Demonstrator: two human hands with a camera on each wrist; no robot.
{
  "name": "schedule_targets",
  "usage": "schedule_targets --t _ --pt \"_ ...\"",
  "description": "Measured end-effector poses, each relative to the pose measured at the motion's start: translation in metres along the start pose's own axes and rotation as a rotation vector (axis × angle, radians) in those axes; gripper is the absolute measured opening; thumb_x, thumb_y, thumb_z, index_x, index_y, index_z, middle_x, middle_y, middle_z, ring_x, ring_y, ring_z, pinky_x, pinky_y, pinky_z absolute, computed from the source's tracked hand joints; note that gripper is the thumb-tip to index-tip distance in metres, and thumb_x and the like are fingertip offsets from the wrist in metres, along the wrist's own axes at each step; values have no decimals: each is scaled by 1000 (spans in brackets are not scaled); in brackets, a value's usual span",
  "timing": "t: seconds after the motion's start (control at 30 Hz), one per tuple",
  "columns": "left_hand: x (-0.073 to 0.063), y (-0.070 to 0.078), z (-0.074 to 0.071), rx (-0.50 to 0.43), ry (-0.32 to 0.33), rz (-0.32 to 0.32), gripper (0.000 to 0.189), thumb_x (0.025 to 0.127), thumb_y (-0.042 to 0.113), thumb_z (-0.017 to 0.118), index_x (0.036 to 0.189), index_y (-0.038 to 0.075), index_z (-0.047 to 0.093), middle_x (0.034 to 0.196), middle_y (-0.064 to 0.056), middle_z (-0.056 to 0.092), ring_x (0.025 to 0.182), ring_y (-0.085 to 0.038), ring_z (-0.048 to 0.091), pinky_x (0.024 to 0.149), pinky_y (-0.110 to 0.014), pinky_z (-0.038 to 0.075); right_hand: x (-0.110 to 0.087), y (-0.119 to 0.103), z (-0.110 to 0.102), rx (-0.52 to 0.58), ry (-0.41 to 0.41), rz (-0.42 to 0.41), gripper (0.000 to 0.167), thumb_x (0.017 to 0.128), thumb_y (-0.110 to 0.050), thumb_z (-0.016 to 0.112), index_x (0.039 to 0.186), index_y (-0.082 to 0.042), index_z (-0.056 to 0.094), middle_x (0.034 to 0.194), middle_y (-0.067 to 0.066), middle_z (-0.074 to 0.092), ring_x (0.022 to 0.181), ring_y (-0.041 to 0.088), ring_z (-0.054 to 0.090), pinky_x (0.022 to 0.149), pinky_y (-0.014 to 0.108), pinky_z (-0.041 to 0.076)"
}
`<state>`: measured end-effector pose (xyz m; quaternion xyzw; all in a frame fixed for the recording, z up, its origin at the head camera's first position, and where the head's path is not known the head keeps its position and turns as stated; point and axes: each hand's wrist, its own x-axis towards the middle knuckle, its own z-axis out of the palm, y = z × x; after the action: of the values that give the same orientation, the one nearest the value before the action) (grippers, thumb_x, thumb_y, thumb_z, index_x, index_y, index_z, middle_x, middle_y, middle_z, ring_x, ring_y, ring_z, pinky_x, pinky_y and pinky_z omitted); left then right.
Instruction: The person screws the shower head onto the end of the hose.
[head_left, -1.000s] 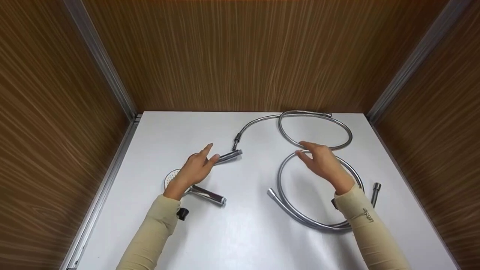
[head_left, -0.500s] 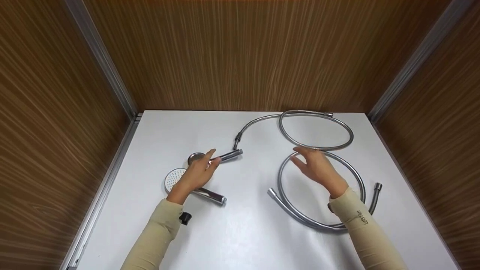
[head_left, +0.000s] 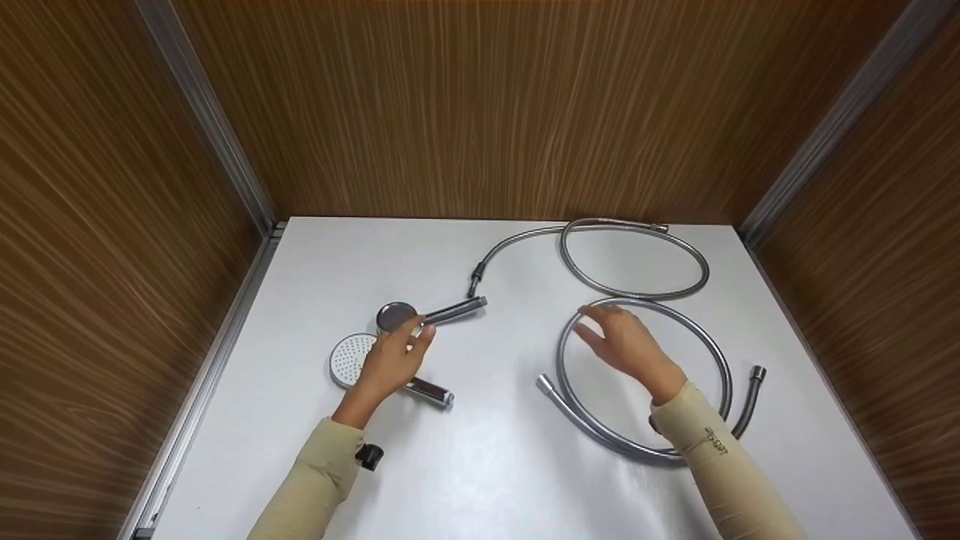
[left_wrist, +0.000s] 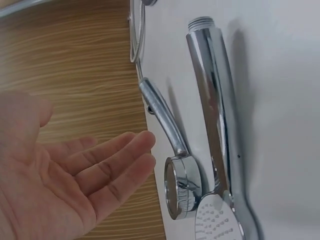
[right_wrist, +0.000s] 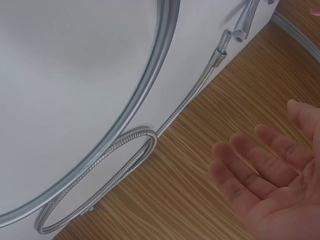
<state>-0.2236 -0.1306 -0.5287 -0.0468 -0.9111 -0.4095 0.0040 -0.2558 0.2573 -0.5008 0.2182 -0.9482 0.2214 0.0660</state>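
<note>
My left hand (head_left: 391,360) hovers over the larger shower head (head_left: 351,361), which has a white nozzle face and a chrome handle. Its fingers are relaxed and hold nothing in the left wrist view. Just beyond it lies a smaller chrome shower head (head_left: 395,316), handle pointing right. My right hand (head_left: 624,341), fingers loosely bent and holding nothing, is above the left part of a thick grey coiled shower hose (head_left: 720,352). Behind that coil, a thinner metal shower hose (head_left: 694,289) lies looped, one end close to the smaller shower head's handle.
All these things lie on a white table (head_left: 480,465). Wood-grain panels (head_left: 480,112) enclose it at the back and both sides, with metal rails (head_left: 202,112) at the corners. The thick hose's dark end (head_left: 757,373) sticks out to the right.
My left hand has drawn back toward me, uncovering the smaller shower head. My right hand has moved slightly left and nearer. Shower heads and hoses stay in place.
</note>
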Motion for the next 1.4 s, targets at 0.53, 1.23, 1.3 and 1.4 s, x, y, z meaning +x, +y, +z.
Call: schedule_targets --t 0.53,1.23,1.3,1.4 --pt "-30 -17 17 -52 113 -74 41 109 35 57 135 6 68 90 -12 76 83 -26 70 76 -44 57 -13 -4 33 3 -63 -38 31 102 -15 68 125 6 71 118 24 76 110 43 72 101 57 59" --pt "-55 -30 30 -160 57 -207 40 109 33 56 118 -1 74 88 -12 77 70 -13 70 64 -27 57 -24 -8 53 65 -155 -3 29 104 -17 66 119 6 73 113 21 77 105 38 74 94 53 62" --pt "-56 -32 32 -152 71 -202 38 109 31 56 112 -2 76 83 -10 76 67 -12 68 62 -28 55 -24 -8 53 68 -162 7 29 104 -18 66 120 6 73 115 21 77 107 38 73 96 54 62" --pt "-57 -33 34 -144 85 -217 38 108 30 58 110 -3 78 75 -7 75 62 -10 64 59 -27 51 -24 -8 54 72 -170 16 28 104 -18 66 119 5 74 115 20 77 107 38 73 96 54 61"
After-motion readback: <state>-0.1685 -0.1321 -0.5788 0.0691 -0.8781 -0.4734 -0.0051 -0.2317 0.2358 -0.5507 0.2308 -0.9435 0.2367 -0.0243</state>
